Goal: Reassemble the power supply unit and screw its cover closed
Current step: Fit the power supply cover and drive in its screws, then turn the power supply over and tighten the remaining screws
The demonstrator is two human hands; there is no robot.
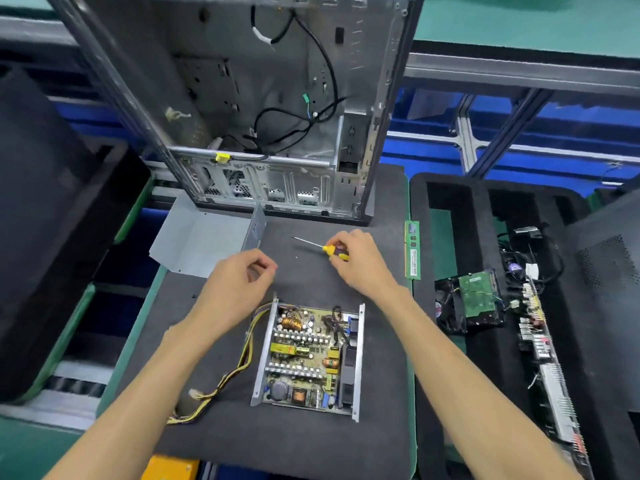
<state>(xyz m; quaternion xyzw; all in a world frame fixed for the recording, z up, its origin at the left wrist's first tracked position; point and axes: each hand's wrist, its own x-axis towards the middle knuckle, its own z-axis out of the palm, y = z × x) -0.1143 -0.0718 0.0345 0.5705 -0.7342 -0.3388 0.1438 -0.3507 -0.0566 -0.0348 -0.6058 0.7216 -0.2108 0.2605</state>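
The open power supply unit [308,355] lies on the dark foam mat [284,441], its circuit board bare and a bundle of yellow wires [225,382] trailing off to the left. Its grey metal cover [204,242] rests at the mat's far left, by the case. My right hand [360,261] holds the yellow handle of a screwdriver [320,247] whose thin shaft points left, low over the mat. Beyond the unit, my left hand [239,282] hovers with its fingers curled toward the thumb; whether it pinches anything small cannot be seen.
An empty computer case [249,98] stands open behind the mat. A green RAM stick [412,251] lies along the mat's right edge. The black foam tray [491,348] to the right holds a hard drive [479,299], a fan and other boards. A dark panel [52,216] sits at left.
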